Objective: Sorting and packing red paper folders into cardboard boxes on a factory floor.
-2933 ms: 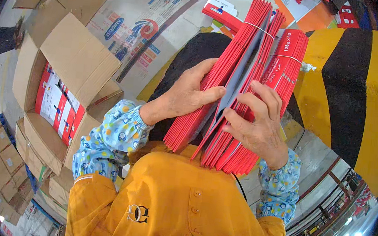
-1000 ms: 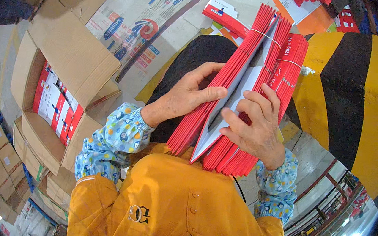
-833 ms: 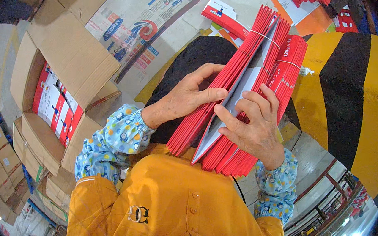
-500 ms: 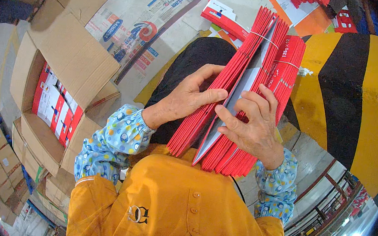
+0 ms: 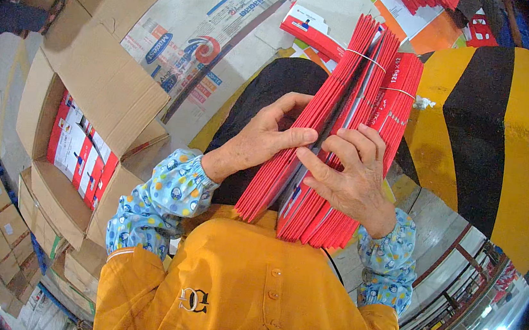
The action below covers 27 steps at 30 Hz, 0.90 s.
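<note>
A thick stack of red flat-folded cartons (image 5: 311, 121) stands edge-up over my lap, with a pale rubber band (image 5: 366, 58) across its far part. My left hand (image 5: 264, 138) grips the left portion, thumb on the near side and fingers hidden behind it. At the split in the middle, my right hand (image 5: 355, 178) has its fingers curled over the right portion, index fingertip at the gap. Pale inner faces show in that gap. Against the stack's right side lies another banded red bundle (image 5: 404, 96).
An open cardboard box (image 5: 59, 185) at the left holds red-and-white cartons (image 5: 82, 149). Beyond my hands lies a red-and-white packet stack (image 5: 311, 28). A yellow-and-black striped block (image 5: 478, 123) stands at the right. Brown boxes (image 5: 0, 198) are piled at far left.
The split in the stack has narrowed, and the wide pale panel that showed there is now mostly covered. My right fingertips have shifted slightly left; my left hand keeps its grip.
</note>
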Each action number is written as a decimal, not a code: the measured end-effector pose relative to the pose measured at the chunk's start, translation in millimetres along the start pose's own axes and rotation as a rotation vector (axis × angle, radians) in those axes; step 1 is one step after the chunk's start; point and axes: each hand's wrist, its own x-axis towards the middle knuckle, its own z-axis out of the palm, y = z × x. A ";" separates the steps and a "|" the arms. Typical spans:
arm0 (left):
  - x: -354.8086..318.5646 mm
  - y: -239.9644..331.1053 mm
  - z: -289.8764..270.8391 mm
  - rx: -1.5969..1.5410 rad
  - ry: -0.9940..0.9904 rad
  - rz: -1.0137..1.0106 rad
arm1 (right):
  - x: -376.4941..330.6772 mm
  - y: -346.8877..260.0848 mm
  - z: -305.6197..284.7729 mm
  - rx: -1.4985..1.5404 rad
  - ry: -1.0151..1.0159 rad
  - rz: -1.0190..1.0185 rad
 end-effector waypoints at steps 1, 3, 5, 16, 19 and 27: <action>0.2 -1.5 -0.7 0.008 -0.003 0.000 | 0.7 0.1 -0.4 0.000 0.009 -0.004; -0.1 -2.2 -0.4 0.004 0.000 -0.011 | 0.9 0.3 -0.9 0.003 0.024 -0.008; -0.8 -1.7 0.4 -0.017 0.012 -0.027 | 1.3 0.9 -1.8 0.007 0.016 -0.011; -1.5 2.0 -9.5 0.034 0.021 -0.026 | -3.9 5.7 -3.7 0.049 -0.041 -0.010; -2.1 1.5 -2.9 -0.024 -0.005 -0.009 | 2.5 0.5 -2.0 0.043 -0.004 0.001; -4.5 -6.7 -1.1 -0.036 -0.008 -0.010 | 5.0 0.0 -3.0 0.024 -0.022 -0.011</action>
